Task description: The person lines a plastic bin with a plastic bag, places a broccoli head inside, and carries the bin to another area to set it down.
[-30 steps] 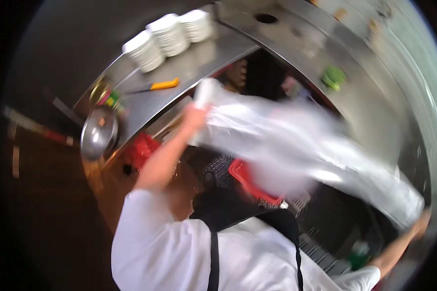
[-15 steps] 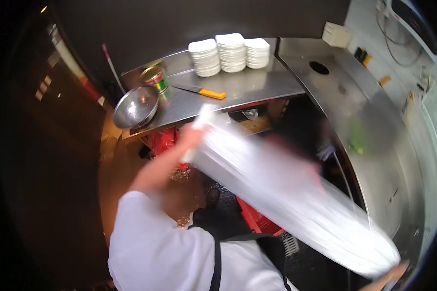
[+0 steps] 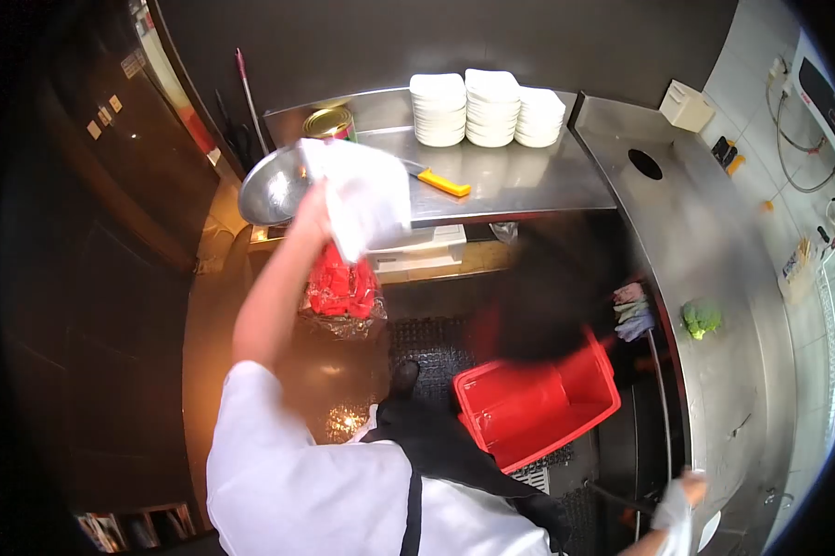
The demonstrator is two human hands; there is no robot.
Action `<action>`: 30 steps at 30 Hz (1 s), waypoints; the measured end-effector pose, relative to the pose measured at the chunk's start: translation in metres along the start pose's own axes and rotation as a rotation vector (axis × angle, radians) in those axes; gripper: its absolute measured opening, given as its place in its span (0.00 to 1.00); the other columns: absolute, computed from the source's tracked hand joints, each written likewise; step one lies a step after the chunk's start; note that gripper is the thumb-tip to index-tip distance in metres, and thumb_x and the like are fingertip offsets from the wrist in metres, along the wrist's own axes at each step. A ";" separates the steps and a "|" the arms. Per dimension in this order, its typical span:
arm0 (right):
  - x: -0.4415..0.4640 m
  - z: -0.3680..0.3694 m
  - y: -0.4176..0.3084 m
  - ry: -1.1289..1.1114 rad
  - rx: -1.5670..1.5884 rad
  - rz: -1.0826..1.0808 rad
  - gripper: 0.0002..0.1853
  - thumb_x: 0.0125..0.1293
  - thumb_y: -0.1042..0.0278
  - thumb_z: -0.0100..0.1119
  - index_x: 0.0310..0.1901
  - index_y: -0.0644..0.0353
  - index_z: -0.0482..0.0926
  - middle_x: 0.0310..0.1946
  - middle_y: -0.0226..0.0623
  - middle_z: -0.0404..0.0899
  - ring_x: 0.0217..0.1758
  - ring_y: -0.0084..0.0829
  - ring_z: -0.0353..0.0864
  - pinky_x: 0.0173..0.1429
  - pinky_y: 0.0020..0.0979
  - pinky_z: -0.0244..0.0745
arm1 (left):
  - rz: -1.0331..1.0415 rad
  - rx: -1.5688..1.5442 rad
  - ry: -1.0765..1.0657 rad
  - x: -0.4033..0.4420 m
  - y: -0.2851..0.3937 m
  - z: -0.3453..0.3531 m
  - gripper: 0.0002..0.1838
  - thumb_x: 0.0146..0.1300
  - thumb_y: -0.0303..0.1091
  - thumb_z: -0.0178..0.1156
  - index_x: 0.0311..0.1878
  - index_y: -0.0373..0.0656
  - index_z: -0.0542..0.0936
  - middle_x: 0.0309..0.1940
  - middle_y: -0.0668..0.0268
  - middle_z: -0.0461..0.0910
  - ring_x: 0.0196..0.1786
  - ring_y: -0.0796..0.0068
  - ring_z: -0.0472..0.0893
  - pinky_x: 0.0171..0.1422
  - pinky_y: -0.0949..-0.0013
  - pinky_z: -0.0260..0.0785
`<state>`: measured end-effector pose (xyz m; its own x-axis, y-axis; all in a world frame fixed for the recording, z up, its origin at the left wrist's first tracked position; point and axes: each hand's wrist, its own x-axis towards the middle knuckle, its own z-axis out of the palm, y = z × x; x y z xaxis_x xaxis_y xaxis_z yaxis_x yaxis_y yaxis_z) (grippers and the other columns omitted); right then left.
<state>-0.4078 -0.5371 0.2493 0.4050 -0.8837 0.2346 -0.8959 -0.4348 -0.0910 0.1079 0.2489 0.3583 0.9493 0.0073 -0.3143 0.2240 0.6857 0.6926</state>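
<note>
My left hand (image 3: 313, 215) is raised at the near edge of the steel counter, beside the steel bowl (image 3: 278, 185). Its fingers are closed round a bunched thin white plastic sheet (image 3: 371, 199), which is blurred by motion and covers part of the bowl and the knife blade. Low at the right, next to the steel worktop, my right hand (image 3: 693, 486) looks closed on another stretch of whitish, see-through plastic (image 3: 675, 519). No sheet shows between my two hands. Whether both pieces are joined I cannot tell.
Stacked white dishes (image 3: 489, 107), a large tin (image 3: 329, 122) and a yellow-handled knife (image 3: 445, 183) are on the counter (image 3: 528, 195). A red crate (image 3: 539, 403) sits on the floor under a dark blurred shape (image 3: 565, 287). Broccoli (image 3: 701, 320) lies on the right worktop (image 3: 741, 371).
The plastic sheet that was stretched long between both hands is no longer spread across. My left hand has moved up and left; the red crate is uncovered to view.
</note>
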 end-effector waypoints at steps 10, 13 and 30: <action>-0.264 0.086 -0.021 -0.799 -0.039 -0.208 0.12 0.57 0.56 0.61 0.35 0.54 0.82 0.37 0.42 0.80 0.40 0.40 0.81 0.44 0.41 0.75 | 0.679 0.860 0.949 0.133 0.071 -0.112 0.53 0.55 0.69 0.56 0.71 0.39 0.51 0.63 0.53 0.66 0.61 0.62 0.72 0.62 0.61 0.66; -0.220 0.053 0.041 -0.549 -0.011 0.014 0.14 0.57 0.54 0.61 0.39 0.54 0.81 0.40 0.42 0.80 0.43 0.41 0.80 0.46 0.41 0.74 | 0.583 0.638 0.177 0.068 0.042 -0.009 0.42 0.64 0.59 0.53 0.70 0.39 0.54 0.61 0.54 0.67 0.58 0.66 0.74 0.60 0.65 0.66; -0.325 0.041 0.011 -0.755 -0.274 0.648 0.32 0.53 0.45 0.61 0.52 0.63 0.77 0.51 0.50 0.77 0.52 0.46 0.79 0.56 0.41 0.74 | -0.112 1.489 -1.364 -0.011 -0.233 0.077 0.34 0.57 0.44 0.64 0.65 0.41 0.66 0.48 0.47 0.79 0.50 0.56 0.80 0.55 0.60 0.71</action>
<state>-0.5417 -0.2616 0.1322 -0.2463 -0.8540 -0.4583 -0.9556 0.1350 0.2620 0.0621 0.0331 0.2507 0.2748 -0.9198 -0.2800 -0.4230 -0.3772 0.8239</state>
